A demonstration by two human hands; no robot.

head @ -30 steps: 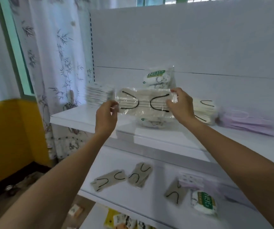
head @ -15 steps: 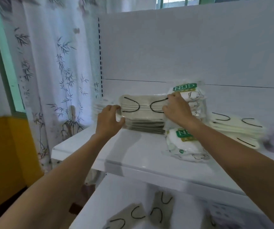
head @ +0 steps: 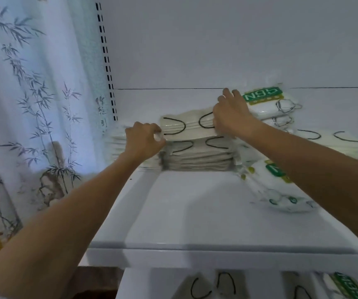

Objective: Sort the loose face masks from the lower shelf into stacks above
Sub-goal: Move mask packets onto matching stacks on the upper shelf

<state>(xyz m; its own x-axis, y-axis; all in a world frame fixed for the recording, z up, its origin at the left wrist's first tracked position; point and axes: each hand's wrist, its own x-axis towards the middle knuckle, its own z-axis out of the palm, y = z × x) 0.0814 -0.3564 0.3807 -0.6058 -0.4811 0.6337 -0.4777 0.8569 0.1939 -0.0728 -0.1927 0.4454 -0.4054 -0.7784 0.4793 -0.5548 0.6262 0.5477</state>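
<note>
1. Your left hand (head: 143, 140) reaches forward over the upper shelf (head: 195, 212), the forearm rising from the lower left. Its thumb and curled fingers pinch the left end of the mask packet (head: 187, 126).
2. Your right hand (head: 232, 114) enters from the right with its back toward you. Its fingers curl over the packet's right end and far edge, gripping it.
3. The mask packet spans the gap between your two hands, with its long axis running left to right and its right end slightly higher. Its broad face tilts up toward you. It sits directly above the beige stack (head: 197, 157); you cannot tell whether it touches.
4. The packet is pale beige under glossy clear wrap, with fine lengthwise pleat lines and two black ear loops that bow toward its middle.
5. The beige stack stands at the back of the upper shelf, between a white stack (head: 117, 145) on the left and green-labelled N95 packs (head: 264, 100) on the right.
6. Loose beige masks (head: 212, 285) with black loops lie on the lower shelf (head: 156, 283).
</note>
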